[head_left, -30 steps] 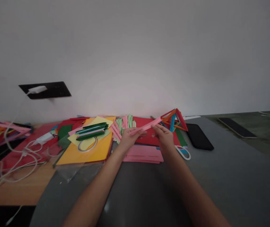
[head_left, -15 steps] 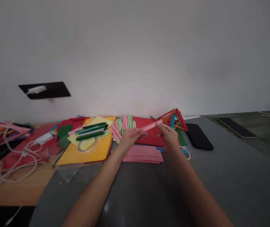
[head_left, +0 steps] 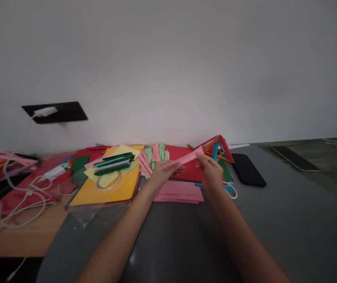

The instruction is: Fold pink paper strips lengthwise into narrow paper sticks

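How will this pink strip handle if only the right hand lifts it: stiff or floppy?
The pink strip is likely light, being narrow and apparently paper. It may hold fairly straight, since it shows little sag between the left hand and the right hand, though both support it. A hard pinch could crease it, as it looks thin.

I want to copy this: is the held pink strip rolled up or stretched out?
Stretched out: the pink strip runs nearly straight from left hand to right hand.
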`<action>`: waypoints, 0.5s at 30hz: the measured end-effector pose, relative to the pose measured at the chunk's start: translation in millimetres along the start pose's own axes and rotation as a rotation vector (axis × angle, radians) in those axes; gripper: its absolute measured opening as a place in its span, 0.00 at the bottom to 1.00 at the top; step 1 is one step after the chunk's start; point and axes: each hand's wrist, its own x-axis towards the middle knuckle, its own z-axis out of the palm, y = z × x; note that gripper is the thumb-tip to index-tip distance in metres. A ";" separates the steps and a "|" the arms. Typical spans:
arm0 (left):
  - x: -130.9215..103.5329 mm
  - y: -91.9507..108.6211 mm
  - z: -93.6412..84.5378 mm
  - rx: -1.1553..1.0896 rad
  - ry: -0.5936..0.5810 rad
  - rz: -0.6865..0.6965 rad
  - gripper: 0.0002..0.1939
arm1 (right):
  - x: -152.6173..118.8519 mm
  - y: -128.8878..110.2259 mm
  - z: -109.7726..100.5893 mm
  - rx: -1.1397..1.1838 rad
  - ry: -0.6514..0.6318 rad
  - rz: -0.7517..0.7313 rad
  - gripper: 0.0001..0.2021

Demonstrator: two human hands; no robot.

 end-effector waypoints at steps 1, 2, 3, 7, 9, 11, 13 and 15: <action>0.2 -0.6 -0.3 -0.004 -0.005 -0.004 0.18 | -0.1 0.2 -0.1 0.016 0.000 -0.008 0.12; 0.3 -1.1 -0.5 -0.008 -0.011 -0.008 0.18 | 0.1 0.5 -0.4 0.033 -0.003 -0.010 0.12; 0.3 -1.6 -0.7 -0.012 -0.018 -0.011 0.17 | 0.5 0.9 -0.7 0.047 0.000 -0.012 0.12; -0.1 -3.0 -0.4 -0.015 -0.021 -0.021 0.17 | 3.3 2.5 -2.8 0.046 0.030 -0.051 0.11; 0.0 -3.5 -0.3 -0.017 -0.023 -0.024 0.17 | 4.5 2.6 -3.6 0.034 0.028 -0.098 0.10; 0.6 -3.8 -1.0 -0.019 -0.020 -0.030 0.17 | 5.2 1.6 -3.9 0.026 0.004 -0.135 0.10; 1.4 -3.7 -2.4 -0.023 -0.005 -0.031 0.18 | 5.3 -0.3 -3.7 0.026 -0.032 -0.135 0.12; 2.2 -3.2 -3.8 -0.031 0.017 -0.028 0.18 | 4.5 -2.4 -3.0 0.024 -0.088 -0.083 0.14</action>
